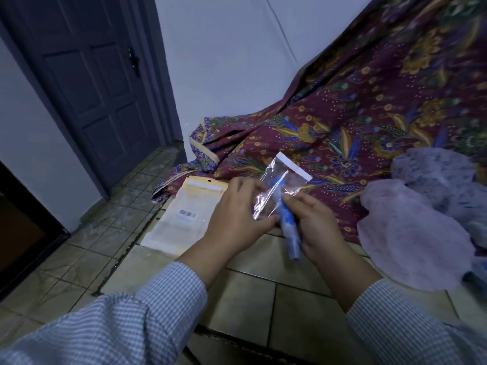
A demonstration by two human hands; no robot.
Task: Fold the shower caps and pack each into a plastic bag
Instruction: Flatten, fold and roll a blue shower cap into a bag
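My left hand [238, 209] pinches the lower edge of a small clear plastic bag [283, 180] with a white adhesive strip at its top. In my right hand [313, 222] I grip a rolled-up blue and white shower cap [288, 233]. The cap's upper end is at the bag's mouth, partly inside it. Its lower end sticks out below my fingers. Both hands are above the tiled floor, in front of a patterned cloth. Loose unfolded shower caps [411, 238] lie in a pile at the right.
A flat pack of plastic bags with a yellow header [184, 214] lies on the tiled floor [250, 293] to the left of my hands. A maroon floral cloth [369, 106] covers the area behind. A dark door [89, 83] stands at the far left.
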